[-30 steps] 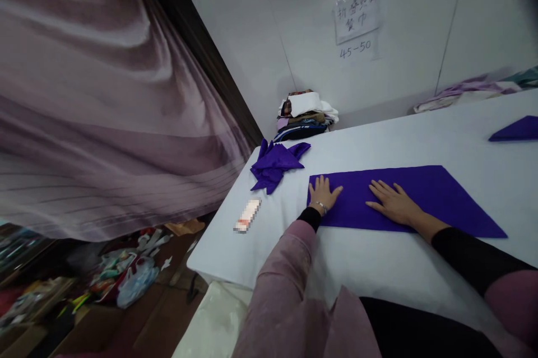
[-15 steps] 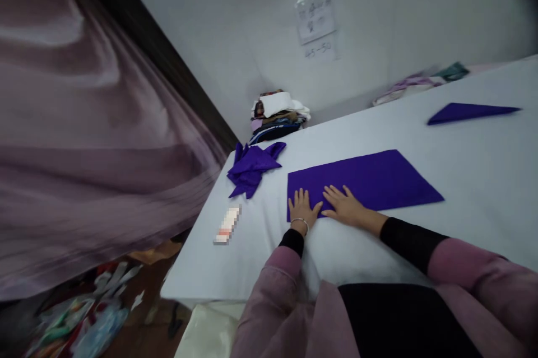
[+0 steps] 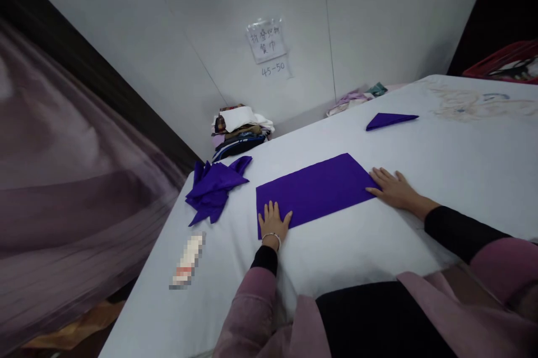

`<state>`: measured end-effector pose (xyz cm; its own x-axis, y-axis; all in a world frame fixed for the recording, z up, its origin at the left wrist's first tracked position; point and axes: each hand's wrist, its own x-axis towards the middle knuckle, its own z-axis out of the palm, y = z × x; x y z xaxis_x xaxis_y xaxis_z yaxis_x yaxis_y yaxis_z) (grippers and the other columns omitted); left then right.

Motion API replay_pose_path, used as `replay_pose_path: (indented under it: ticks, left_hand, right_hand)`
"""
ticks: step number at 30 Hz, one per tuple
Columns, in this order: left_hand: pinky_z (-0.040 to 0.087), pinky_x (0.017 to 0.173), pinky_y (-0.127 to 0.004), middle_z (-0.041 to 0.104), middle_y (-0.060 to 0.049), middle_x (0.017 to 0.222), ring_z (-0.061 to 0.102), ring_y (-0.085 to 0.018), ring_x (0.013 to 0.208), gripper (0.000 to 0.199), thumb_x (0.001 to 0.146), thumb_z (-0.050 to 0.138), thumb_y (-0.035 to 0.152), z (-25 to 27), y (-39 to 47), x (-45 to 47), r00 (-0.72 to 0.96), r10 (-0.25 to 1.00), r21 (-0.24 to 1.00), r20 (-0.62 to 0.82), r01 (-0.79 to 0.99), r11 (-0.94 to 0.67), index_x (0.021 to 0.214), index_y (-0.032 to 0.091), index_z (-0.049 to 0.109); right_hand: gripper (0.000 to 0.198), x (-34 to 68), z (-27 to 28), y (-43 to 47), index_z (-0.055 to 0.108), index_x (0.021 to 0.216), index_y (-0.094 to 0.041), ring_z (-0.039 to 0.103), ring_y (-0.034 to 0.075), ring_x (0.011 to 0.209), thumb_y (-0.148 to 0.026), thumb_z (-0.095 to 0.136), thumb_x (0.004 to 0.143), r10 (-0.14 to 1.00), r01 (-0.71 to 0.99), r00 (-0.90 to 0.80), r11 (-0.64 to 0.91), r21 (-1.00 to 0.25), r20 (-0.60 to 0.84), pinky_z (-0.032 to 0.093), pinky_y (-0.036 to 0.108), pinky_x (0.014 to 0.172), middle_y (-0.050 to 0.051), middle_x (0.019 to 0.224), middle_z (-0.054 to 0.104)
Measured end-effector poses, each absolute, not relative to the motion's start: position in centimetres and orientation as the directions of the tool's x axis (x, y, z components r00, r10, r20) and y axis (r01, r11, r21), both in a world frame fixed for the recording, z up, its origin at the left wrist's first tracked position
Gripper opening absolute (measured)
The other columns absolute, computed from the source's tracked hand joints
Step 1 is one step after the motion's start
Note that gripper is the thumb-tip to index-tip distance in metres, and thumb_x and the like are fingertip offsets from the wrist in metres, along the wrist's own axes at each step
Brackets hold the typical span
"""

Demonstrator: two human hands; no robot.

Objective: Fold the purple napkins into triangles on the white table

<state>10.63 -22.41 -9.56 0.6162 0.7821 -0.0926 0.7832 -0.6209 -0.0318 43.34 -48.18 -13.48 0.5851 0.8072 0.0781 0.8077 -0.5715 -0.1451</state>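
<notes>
A purple cloth napkin, folded into a long flat shape with a slanted right end, lies on the white-covered table in front of me. My left hand rests flat on its near left corner, fingers spread. At the opposite end, my right hand lies with fingers stretched out and tips on the napkin's right point. To the left is a purple napkin folded into a many-pointed shape. Farther back on the right lies a purple napkin folded into a narrow triangle.
A pixelated object lies near the table's left side. Stacked folded cloths and a heap of pale cloths sit along the wall. A pinkish curtain hangs at left; a red basket stands at far right.
My right hand has slid right along the near edge, from beside my left hand to the napkin's right point. My left hand stays at the left corner. The view has swung right.
</notes>
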Motion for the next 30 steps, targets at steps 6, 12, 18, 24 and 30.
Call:
replay_pose_path:
  ticks: [6, 12, 18, 24, 30]
  left_hand:
    - [0.015, 0.115, -0.051, 0.017, -0.008, 0.157, 0.010, -0.027, 0.144, 0.078, 0.088, 0.014, 0.065, -9.5, -22.4, 10.7, 0.612, 0.785, -0.033, -0.094, 0.786, -0.617, 0.148, 0.016, 0.024]
    - [0.015, 0.115, -0.050, 0.016, -0.007, 0.157, 0.010, -0.025, 0.144, 0.075, 0.089, 0.016, 0.063, -9.4, -22.6, 10.9, 0.604, 0.790, -0.056, -0.103, 0.790, -0.611, 0.148, 0.018, 0.023]
    - [0.014, 0.115, -0.050, 0.016, -0.006, 0.157, 0.010, -0.025, 0.144, 0.072, 0.090, 0.017, 0.060, -9.5, -22.5, 10.8, 0.600, 0.793, -0.064, -0.106, 0.792, -0.608, 0.148, 0.019, 0.023]
    - [0.015, 0.115, -0.051, 0.016, -0.007, 0.157, 0.010, -0.026, 0.144, 0.076, 0.088, 0.015, 0.065, -9.8, -22.4, 10.7, 0.608, 0.788, -0.065, -0.094, 0.786, -0.615, 0.149, 0.018, 0.022]
    - [0.012, 0.115, -0.050, 0.015, -0.007, 0.157, 0.008, -0.025, 0.145, 0.078, 0.088, 0.015, 0.065, -9.5, -22.5, 10.6, 0.607, 0.788, -0.025, -0.107, 0.790, -0.612, 0.148, 0.017, 0.022]
  right_hand:
    - [0.081, 39.4, -10.4, -44.2, 0.021, 0.149, -0.015, 0.011, 0.032, 0.142, -0.067, 0.015, 0.087, 0.823, 0.833, 0.547, -0.516, -0.201, 0.153, 0.009, 0.058, 0.111, 0.013, 0.155, 0.018]
    - [0.075, 27.9, -8.6, -33.0, 0.023, 0.149, -0.014, 0.014, 0.032, 0.142, -0.061, 0.019, 0.091, 0.947, 0.929, 0.244, -0.166, -0.330, 0.209, 0.008, 0.058, 0.111, 0.015, 0.153, 0.024]
    - [0.074, 25.2, -10.8, -30.2, 0.029, 0.146, -0.012, 0.016, 0.032, 0.141, -0.060, 0.021, 0.091, 0.963, 0.923, 0.201, -0.126, -0.363, 0.178, 0.009, 0.058, 0.111, 0.017, 0.152, 0.026]
    - [0.082, 35.8, -11.8, -38.0, 0.028, 0.147, -0.016, 0.017, 0.034, 0.141, -0.069, 0.016, 0.087, 0.884, 0.875, 0.448, -0.402, -0.269, 0.137, 0.014, 0.060, 0.108, 0.017, 0.152, 0.026]
    - [0.078, 42.9, -12.2, -44.6, 0.030, 0.146, -0.016, 0.024, 0.035, 0.137, -0.064, 0.013, 0.088, 0.820, 0.829, 0.557, -0.539, -0.150, 0.133, 0.020, 0.061, 0.105, 0.018, 0.151, 0.029]
